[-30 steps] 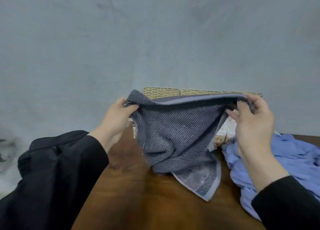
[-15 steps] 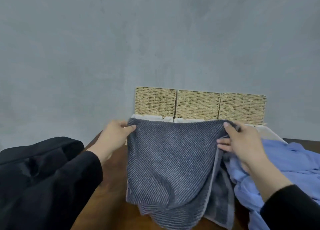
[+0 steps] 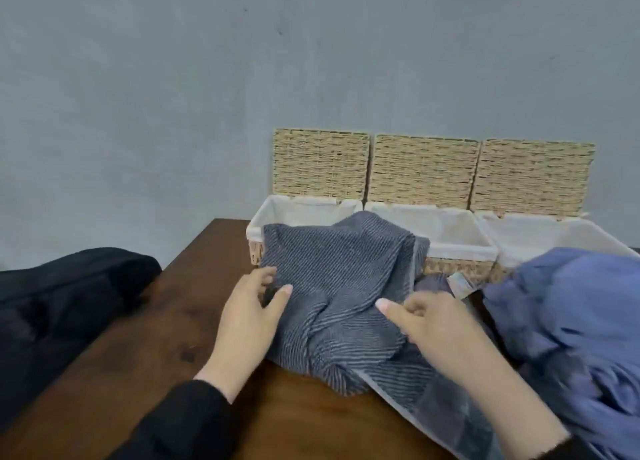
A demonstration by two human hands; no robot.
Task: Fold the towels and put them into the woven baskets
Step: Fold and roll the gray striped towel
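A dark grey striped towel [image 3: 339, 286] lies rumpled on the wooden table [image 3: 166, 348], its far edge lapping over the front of the left woven basket [image 3: 273, 213]. My left hand [image 3: 249, 314] pinches the towel's left edge between thumb and fingers. My right hand [image 3: 440, 328] rests on the towel's right part with curled fingers and the thumb pointing left; whether it grips cloth is unclear. Three woven baskets with white liners and raised lids stand in a row at the back: left, middle [image 3: 460, 248] and right [image 3: 540, 224].
A heap of blue towels [image 3: 568, 321] fills the right side of the table and overlaps the right basket's front. A black garment [image 3: 62, 296] lies off the table's left edge. A grey wall rises behind the baskets.
Both hands have lowered the striped towel from mid-air down onto the table and moved closer together. The towel, held stretched before, now lies bunched against the left basket.
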